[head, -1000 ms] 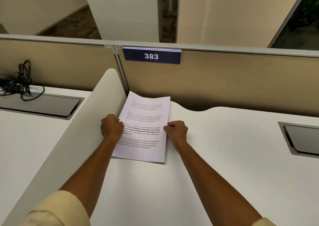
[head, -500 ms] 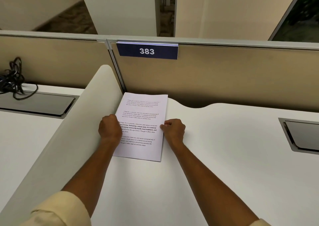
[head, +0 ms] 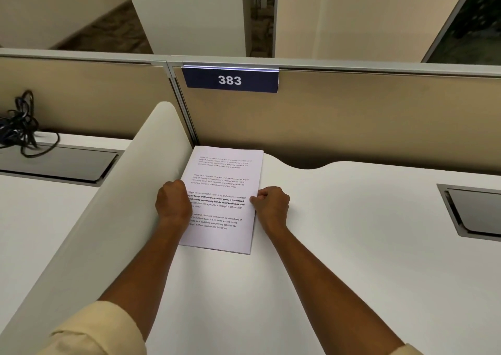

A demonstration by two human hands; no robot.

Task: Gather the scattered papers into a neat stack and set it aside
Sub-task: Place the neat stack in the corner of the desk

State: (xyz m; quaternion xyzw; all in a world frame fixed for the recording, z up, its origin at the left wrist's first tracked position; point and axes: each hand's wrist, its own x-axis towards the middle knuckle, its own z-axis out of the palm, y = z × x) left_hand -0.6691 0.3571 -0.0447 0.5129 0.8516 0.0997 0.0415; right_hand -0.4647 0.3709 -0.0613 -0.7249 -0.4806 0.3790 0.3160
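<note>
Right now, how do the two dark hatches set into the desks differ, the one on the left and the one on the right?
The left hatch sits in the neighbouring desk beyond the white divider; the right hatch sits in the desk where the paper stack lies. A tangle of black cable lies at the left hatch's far edge, while nothing rests on the right hatch. The right hatch is cut off by the picture's edge. Both are dark, grey-framed and flush with the white top.

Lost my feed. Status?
Left hand, right hand closed on side edges of white printed paper stack. Stack squared, flat against side divider. Nothing obstructing.
</note>
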